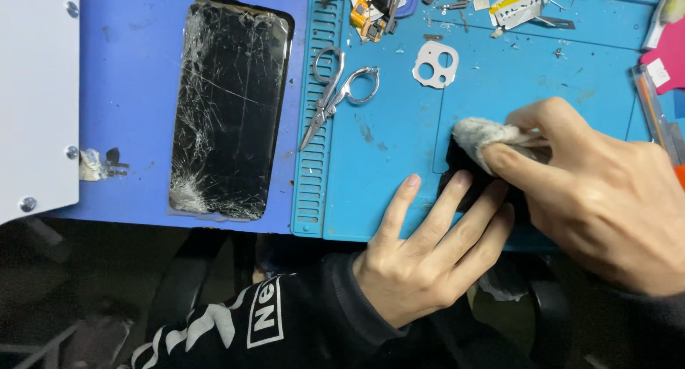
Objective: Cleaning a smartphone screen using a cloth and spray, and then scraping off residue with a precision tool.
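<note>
My right hand (599, 191) pinches a small wad of greyish-white cloth (479, 135) and presses it on a small black part (457, 171) that lies on the blue work mat (399, 148). My left hand (428, 248) lies flat, fingers spread, with its fingertips pinning the black part near the mat's front edge. Most of the black part is hidden under both hands.
A cracked black phone screen (228, 109) lies on the blue surface at left. Silver scissors (335, 91) and a white camera-lens frame (435, 64) rest on the mat. Small parts and tools (457, 5) clutter the far edge. A white panel (36, 91) stands far left.
</note>
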